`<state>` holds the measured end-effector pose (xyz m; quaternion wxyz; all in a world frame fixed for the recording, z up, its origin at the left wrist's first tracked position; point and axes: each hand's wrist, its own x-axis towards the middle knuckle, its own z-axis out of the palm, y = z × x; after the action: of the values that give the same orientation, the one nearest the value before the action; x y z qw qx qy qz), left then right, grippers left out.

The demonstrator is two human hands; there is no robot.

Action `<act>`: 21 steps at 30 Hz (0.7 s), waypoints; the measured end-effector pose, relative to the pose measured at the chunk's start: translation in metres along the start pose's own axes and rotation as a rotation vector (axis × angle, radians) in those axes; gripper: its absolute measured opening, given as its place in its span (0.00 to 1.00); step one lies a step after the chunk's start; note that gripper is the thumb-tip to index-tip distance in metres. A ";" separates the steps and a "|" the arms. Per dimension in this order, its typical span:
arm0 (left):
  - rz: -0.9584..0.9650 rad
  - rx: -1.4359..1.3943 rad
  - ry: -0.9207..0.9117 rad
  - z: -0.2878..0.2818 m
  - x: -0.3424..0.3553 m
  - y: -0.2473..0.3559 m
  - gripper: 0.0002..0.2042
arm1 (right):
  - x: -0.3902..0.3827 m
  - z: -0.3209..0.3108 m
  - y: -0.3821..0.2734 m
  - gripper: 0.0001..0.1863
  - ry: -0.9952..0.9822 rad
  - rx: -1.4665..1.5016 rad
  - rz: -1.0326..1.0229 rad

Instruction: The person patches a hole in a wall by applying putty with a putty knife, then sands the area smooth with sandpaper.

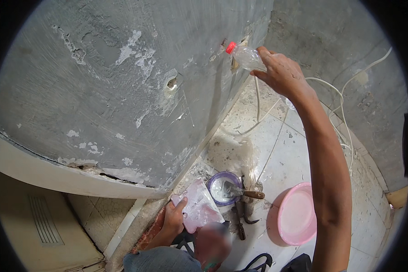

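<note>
My right hand [282, 72] is raised and grips a clear plastic bottle [247, 56] with a red cap, its capped end pointing at a hole in the grey wall [122, 81]. Low down, my left hand [174, 217] holds a clear plastic bag [199, 208] with white powder, close to the wall's base. Just right of the bag stands a small purple bowl [222, 187] of white paste with a wooden-handled trowel [247, 194] resting in it.
A pink basin [297, 215] sits on the tiled floor [285, 158] to the right. Dark pliers-like tools [241, 217] lie below the bowl. White cables [340, 109] run along the right wall and floor. A crumpled clear bag [240, 154] lies beyond the bowl.
</note>
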<state>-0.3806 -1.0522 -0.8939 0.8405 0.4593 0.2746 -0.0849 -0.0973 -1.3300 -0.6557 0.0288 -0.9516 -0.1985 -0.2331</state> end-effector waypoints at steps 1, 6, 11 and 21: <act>0.001 0.024 0.044 0.000 0.000 0.000 0.13 | 0.001 -0.001 0.000 0.21 0.006 0.017 -0.020; -0.012 -0.024 -0.047 0.000 -0.002 0.001 0.15 | -0.001 -0.004 0.000 0.19 -0.047 -0.022 0.011; -0.023 0.036 -0.006 0.003 -0.003 0.002 0.15 | -0.004 0.003 0.000 0.18 -0.008 0.022 0.016; -0.046 0.026 -0.021 0.003 -0.001 -0.002 0.12 | -0.003 -0.001 0.010 0.23 -0.014 0.001 -0.019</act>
<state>-0.3814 -1.0564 -0.8936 0.8352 0.4627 0.2752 -0.1124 -0.0961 -1.3403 -0.6557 0.0256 -0.9512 -0.2079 -0.2267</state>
